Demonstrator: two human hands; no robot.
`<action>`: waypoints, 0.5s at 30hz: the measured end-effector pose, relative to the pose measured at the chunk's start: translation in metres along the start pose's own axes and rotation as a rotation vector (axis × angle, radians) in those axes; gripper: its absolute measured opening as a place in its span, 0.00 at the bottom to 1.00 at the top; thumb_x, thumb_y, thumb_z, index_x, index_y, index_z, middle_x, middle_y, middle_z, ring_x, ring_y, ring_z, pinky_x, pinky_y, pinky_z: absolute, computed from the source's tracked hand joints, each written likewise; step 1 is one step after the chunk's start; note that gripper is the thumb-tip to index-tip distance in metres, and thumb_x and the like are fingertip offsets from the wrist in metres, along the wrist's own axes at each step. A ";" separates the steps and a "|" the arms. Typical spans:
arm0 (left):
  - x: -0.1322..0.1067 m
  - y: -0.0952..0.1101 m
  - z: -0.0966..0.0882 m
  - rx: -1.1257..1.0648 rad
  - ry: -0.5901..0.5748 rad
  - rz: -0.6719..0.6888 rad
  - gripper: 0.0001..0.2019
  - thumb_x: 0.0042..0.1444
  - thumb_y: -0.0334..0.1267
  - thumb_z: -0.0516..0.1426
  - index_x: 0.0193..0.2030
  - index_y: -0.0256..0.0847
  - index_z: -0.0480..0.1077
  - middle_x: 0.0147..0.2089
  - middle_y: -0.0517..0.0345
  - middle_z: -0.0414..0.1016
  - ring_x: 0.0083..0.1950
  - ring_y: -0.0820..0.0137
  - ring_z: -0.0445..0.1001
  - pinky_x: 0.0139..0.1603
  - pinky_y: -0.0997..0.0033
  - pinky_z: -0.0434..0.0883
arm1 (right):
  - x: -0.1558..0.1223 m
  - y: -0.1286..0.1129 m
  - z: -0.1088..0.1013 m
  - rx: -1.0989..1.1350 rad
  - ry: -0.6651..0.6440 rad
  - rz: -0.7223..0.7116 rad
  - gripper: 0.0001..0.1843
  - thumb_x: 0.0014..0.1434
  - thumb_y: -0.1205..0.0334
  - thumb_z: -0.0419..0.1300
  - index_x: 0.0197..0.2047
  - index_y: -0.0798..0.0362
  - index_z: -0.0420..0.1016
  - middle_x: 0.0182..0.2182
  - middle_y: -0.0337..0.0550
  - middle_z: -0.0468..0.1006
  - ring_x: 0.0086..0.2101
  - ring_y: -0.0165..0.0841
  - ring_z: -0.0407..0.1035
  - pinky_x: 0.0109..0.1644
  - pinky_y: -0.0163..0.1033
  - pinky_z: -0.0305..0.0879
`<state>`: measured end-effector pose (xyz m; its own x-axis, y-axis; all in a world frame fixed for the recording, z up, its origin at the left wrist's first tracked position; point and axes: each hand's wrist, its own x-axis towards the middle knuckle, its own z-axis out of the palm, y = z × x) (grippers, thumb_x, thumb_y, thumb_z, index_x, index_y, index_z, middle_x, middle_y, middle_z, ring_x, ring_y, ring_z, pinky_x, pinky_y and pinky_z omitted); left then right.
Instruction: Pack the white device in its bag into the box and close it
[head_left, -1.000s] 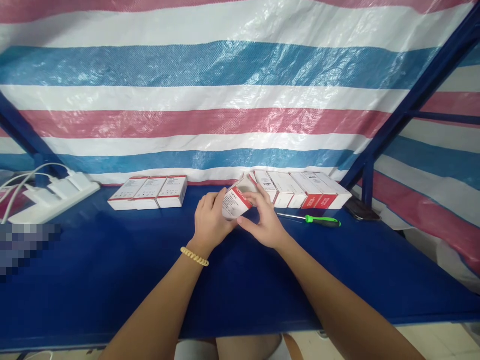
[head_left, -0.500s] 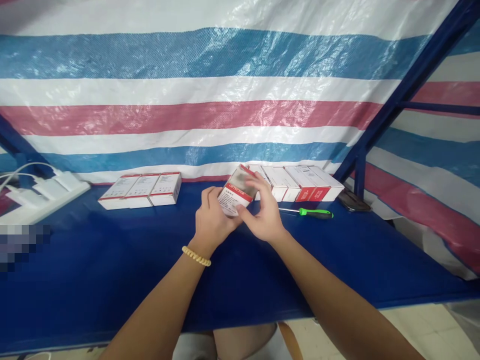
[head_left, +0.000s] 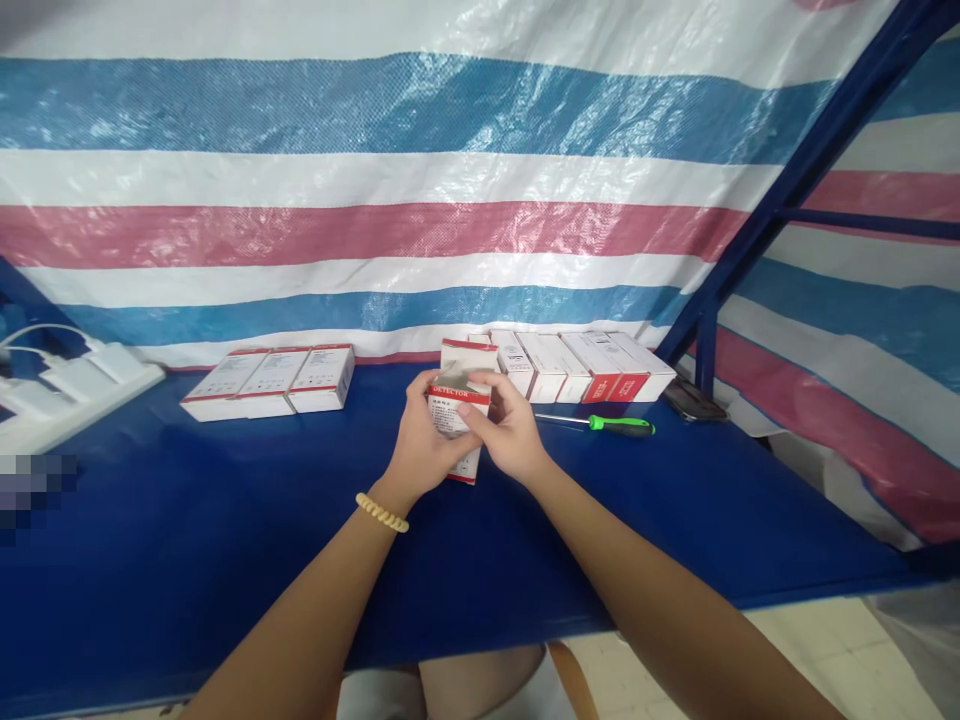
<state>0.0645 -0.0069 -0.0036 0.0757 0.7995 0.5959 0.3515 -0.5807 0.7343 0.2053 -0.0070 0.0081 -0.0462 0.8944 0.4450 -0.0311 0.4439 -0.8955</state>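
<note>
Small white carton (head_left: 459, 400) with a red band printed "DETECTOR", held upright above the blue table (head_left: 225, 560), its lower edge close to or on the surface; its top flap (head_left: 469, 354) stands open, and what lies inside cannot be made out. The left hand (head_left: 420, 448), with a beaded bracelet (head_left: 382, 513) at the wrist, wraps the carton's left side, fingers closed on it; the right hand (head_left: 508, 432) grips the right side, thumb across the front and fingers bent over the open top.

Behind the carton, a row of closed boxes (head_left: 574, 365) of the same white-and-red kind lies side by side against the striped tarpaulin (head_left: 375, 180); five can be counted, though the carton hides the row's left end. To the left, well apart, a second group of three closed boxes (head_left: 270, 380) lies touching one another. One green-handled screwdriver (head_left: 600, 423) lies just in front of the right-hand row. One white power strip (head_left: 67, 395) carrying three plugged-in adapters sits at the far left edge. One dark phone (head_left: 694, 402) lies at the right end.
</note>
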 end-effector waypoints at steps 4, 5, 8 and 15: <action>0.002 0.002 -0.007 -0.100 -0.029 -0.038 0.30 0.48 0.45 0.67 0.55 0.43 0.61 0.54 0.49 0.70 0.54 0.59 0.73 0.55 0.55 0.71 | 0.003 -0.001 -0.002 0.125 -0.025 0.047 0.22 0.49 0.51 0.70 0.46 0.45 0.71 0.43 0.41 0.78 0.43 0.38 0.74 0.49 0.48 0.73; 0.003 0.002 -0.008 -0.146 -0.046 -0.055 0.29 0.48 0.45 0.67 0.54 0.43 0.62 0.52 0.51 0.71 0.52 0.60 0.75 0.53 0.57 0.72 | 0.003 -0.001 -0.003 0.135 -0.027 0.054 0.22 0.48 0.51 0.70 0.45 0.45 0.72 0.42 0.41 0.78 0.42 0.38 0.75 0.48 0.48 0.74; 0.004 0.001 -0.007 -0.280 -0.087 -0.087 0.28 0.47 0.43 0.68 0.52 0.44 0.62 0.47 0.55 0.73 0.46 0.64 0.76 0.48 0.60 0.73 | 0.005 0.000 -0.005 0.146 -0.028 0.033 0.21 0.46 0.51 0.71 0.42 0.47 0.73 0.40 0.41 0.79 0.40 0.36 0.75 0.44 0.46 0.74; 0.000 0.005 -0.002 -0.356 -0.011 -0.046 0.27 0.48 0.39 0.69 0.53 0.43 0.64 0.50 0.53 0.74 0.50 0.63 0.76 0.51 0.60 0.74 | 0.009 -0.008 -0.009 0.159 0.153 -0.163 0.12 0.48 0.54 0.71 0.26 0.50 0.73 0.39 0.42 0.80 0.44 0.37 0.75 0.49 0.48 0.71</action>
<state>0.0640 -0.0100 0.0012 0.0778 0.8262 0.5579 0.0073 -0.5601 0.8284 0.2141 -0.0021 0.0189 0.1230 0.8151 0.5662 -0.1830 0.5793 -0.7943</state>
